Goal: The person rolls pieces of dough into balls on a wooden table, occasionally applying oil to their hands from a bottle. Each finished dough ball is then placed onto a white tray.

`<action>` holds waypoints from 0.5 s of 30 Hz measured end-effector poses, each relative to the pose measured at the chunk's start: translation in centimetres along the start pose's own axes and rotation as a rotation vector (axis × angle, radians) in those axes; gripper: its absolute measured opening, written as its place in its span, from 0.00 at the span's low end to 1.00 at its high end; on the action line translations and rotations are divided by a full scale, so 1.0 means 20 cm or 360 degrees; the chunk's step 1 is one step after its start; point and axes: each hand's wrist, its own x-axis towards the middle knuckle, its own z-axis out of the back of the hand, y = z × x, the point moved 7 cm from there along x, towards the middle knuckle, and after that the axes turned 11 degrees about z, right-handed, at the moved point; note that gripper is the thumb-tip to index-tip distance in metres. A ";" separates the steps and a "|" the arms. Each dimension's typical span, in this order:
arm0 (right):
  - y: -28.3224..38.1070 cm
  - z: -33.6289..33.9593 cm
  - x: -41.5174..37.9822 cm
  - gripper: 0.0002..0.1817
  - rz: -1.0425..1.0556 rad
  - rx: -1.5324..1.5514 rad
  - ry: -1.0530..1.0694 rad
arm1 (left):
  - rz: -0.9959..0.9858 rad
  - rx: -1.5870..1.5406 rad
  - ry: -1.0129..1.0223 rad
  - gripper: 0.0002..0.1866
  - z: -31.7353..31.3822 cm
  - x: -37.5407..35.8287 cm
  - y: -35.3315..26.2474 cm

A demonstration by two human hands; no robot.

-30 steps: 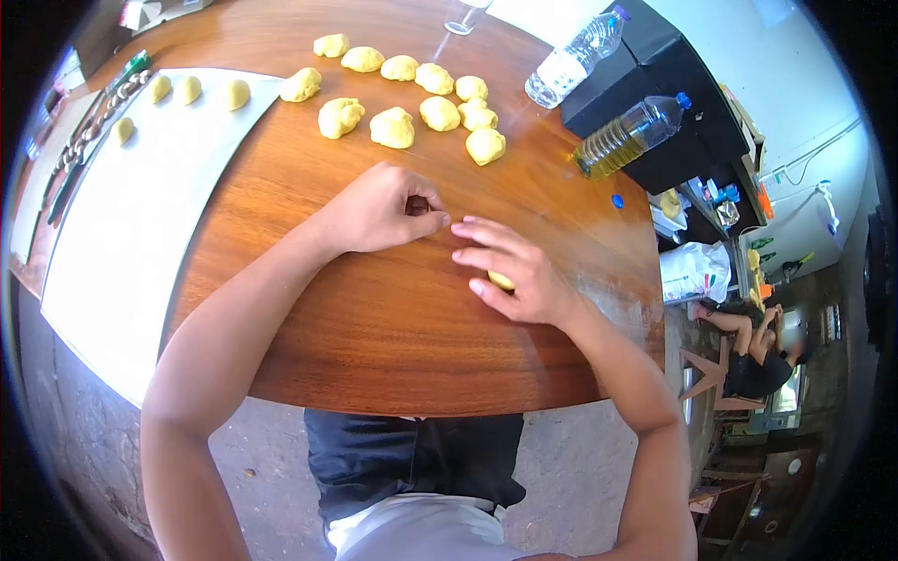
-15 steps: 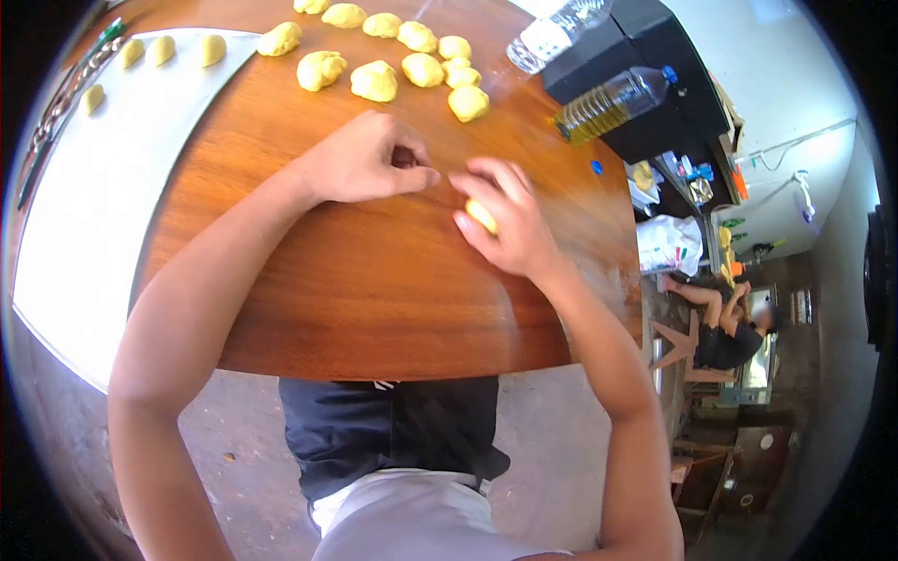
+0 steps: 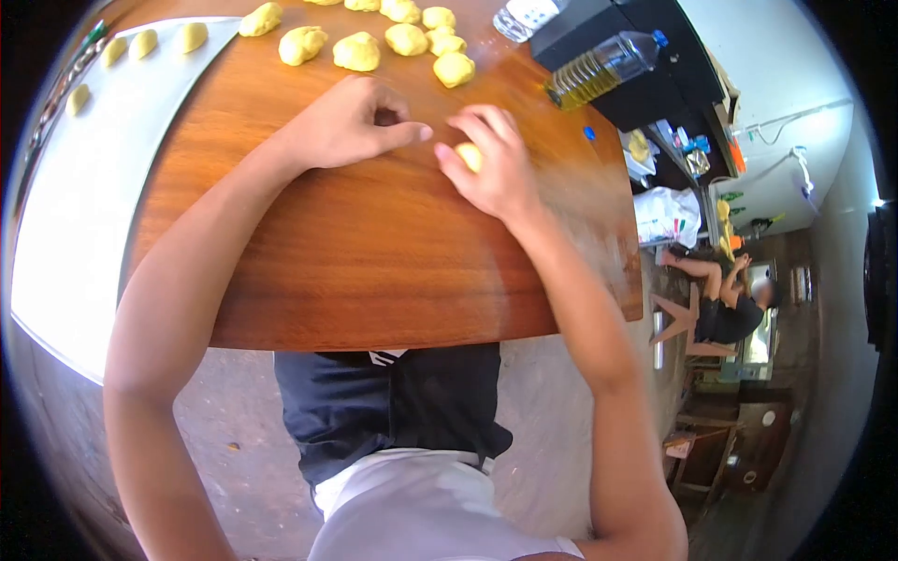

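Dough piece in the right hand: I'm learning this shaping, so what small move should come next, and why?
Probably carry the dough piece to the white sheet. The right hand has it lifted off the table, and small shaped pieces already lie there.

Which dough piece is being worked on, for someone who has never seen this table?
Find the wooden table. At its middle, the right hand cups one small yellow dough piece. It alone is held; the other lumps sit loose at the far edge.

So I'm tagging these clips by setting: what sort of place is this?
Probably a small home or workshop kitchen, half open to a yard: yellow dough lumps in rows on a round wooden table, a clear plastic bottle of oil, and a white sheet holding shaped pieces.
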 end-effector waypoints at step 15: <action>0.06 -0.01 0.01 0.17 -0.0034 0.0232 0.0010 | 0.0013 0.0222 0.0113 0.24 -0.01 0.01 0.03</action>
